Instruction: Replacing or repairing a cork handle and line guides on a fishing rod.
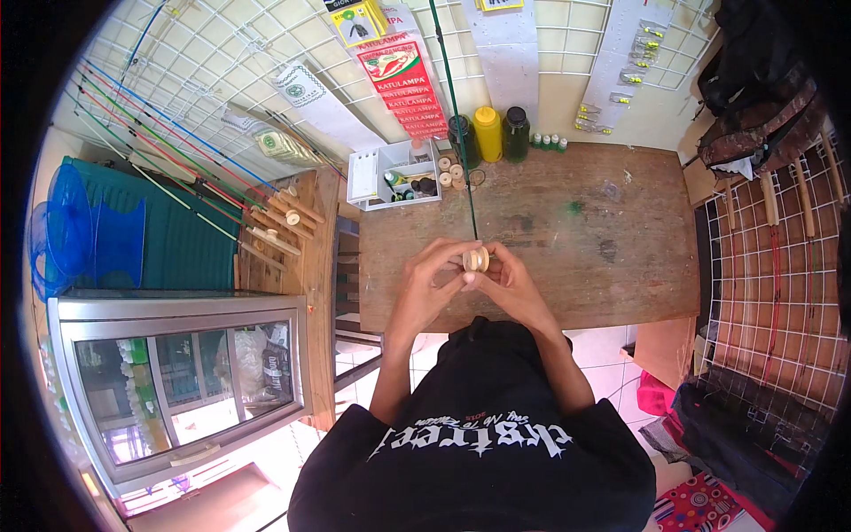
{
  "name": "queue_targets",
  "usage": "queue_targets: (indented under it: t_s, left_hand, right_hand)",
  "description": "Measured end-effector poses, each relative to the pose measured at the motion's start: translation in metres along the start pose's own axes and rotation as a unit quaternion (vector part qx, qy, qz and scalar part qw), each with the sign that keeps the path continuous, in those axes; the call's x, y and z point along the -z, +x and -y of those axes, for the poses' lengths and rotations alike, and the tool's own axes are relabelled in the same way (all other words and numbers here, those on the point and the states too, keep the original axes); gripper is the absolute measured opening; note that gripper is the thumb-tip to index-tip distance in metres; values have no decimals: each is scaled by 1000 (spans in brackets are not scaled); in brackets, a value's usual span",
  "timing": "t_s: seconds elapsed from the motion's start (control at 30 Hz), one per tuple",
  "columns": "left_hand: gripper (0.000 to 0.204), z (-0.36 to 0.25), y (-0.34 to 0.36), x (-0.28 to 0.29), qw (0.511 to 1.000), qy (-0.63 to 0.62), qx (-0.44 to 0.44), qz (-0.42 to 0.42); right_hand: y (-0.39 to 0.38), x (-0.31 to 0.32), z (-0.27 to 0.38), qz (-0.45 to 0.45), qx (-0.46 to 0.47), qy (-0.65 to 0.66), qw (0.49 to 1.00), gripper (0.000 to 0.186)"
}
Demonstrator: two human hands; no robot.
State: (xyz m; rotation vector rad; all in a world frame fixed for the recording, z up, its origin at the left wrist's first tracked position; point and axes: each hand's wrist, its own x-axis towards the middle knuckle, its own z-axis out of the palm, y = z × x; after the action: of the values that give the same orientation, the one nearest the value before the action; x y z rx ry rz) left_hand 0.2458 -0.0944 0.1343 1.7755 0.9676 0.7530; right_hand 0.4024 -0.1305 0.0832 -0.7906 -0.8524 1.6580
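Over the near edge of the table, my left hand (427, 279) and my right hand (514, 285) close around a small pale wooden spool (476, 260). Fingertips of both hands press on it from either side, with the thumbs meeting just below. A thin dark green rod (457, 115) runs from the top of the picture down to the spool. Whether the rod is fixed to the spool is hidden by my fingers.
Beyond my hands stretches a worn wooden table (567, 239). At its back stand a white compartment box (394, 200), several wooden spools (452, 173), a yellow bottle (487, 135) and dark bottles (515, 135). A glass-fronted cabinet (186, 316) is at left; rods with wooden handles (288, 226) lie behind it.
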Motion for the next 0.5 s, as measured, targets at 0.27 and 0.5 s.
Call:
queue_targets:
  t_s: [0.27, 0.5]
  left_hand:
    - [39, -5, 1, -5, 989, -132, 41, -54]
    - [38, 4, 3, -9, 990, -131, 41, -26]
  right_hand:
    - [3, 5, 1, -126, 111, -120, 978, 34]
    - [-2, 8, 5, -121, 113, -213, 963, 36]
